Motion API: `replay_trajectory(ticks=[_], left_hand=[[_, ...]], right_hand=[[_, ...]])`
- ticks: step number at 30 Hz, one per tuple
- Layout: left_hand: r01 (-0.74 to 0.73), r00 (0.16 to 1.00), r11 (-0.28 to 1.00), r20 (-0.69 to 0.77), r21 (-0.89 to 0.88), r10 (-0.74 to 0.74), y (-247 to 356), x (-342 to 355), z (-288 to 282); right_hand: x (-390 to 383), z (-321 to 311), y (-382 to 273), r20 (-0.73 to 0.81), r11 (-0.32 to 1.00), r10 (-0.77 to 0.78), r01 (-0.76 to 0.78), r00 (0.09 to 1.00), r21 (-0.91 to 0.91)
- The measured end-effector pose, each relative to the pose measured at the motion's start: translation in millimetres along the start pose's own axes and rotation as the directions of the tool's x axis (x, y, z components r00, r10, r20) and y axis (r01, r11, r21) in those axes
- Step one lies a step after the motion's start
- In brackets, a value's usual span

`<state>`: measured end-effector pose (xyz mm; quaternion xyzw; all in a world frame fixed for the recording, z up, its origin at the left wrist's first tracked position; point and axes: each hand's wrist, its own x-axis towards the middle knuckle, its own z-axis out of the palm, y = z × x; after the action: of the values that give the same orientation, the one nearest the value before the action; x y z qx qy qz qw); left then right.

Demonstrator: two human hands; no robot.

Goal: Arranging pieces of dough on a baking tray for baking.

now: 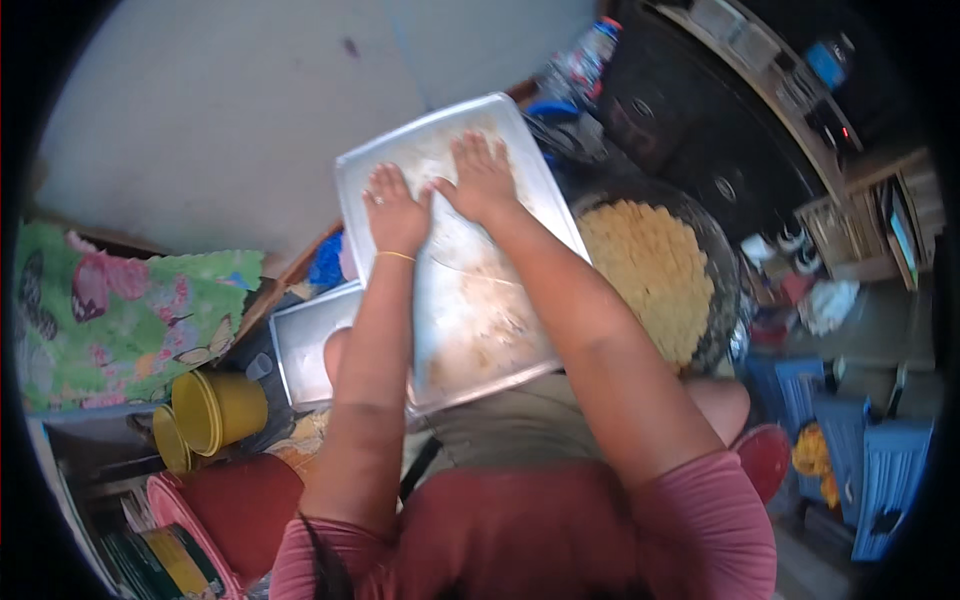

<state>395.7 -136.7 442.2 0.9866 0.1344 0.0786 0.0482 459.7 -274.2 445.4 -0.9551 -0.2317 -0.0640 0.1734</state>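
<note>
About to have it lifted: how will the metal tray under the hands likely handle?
The tray looks like thin rigid sheet metal, so probably stiff and light. Both hands, left and right, press flat on it; its floury surface may be slippery, and residue could slide off if tilted.

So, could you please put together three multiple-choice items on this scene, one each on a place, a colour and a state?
1. Where is the big bowl of yellow pieces?
A. right of the tray
B. left of the tray
C. on the tray

2. What colour is the tub beside the smaller tray?
A. blue
B. yellow
C. white

3. How do the hands rest?
A. clenched
B. lifted clear
C. flat on the tray

Key: 1 A, it sits by the metal tray's right edge. 2 B, the tub is yellow. 3 C, left hand and right hand press open palms down.
</note>
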Motion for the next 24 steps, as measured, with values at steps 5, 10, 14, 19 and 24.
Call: replay_trajectory(ticks=[5,10,14,19,24], left_hand=[[-0.143,0.977,0.842,-0.210,-0.520,0.036,33,-39,-54],[-0.458,0.537,0.284,-0.007,-0.842,0.844,172,-218,-80],[-0.018,0.587,0.509,0.403,-0.860,0.702,227,-287,110],[0.170,0.833,0.677,0.471,-0.716,0.289,243,-251,289],[-0.321,0.942,0.945,-0.127,-0.063,0.311,230,-296,358]], right_hand=[[-40,-64,82,-0.272,0.828,-0.043,0.187,0.961,0.528],[-217,-41,321,0.190,0.566,0.624,-0.605,0.758,0.560],[-365,46,362,0.229,0.298,0.921,-0.948,0.317,0.113],[-324,108,246,0.474,0.318,0.858,-0.929,0.197,-0.188],[-171,53,260,0.816,0.632,0.421,-0.773,0.397,0.051]])
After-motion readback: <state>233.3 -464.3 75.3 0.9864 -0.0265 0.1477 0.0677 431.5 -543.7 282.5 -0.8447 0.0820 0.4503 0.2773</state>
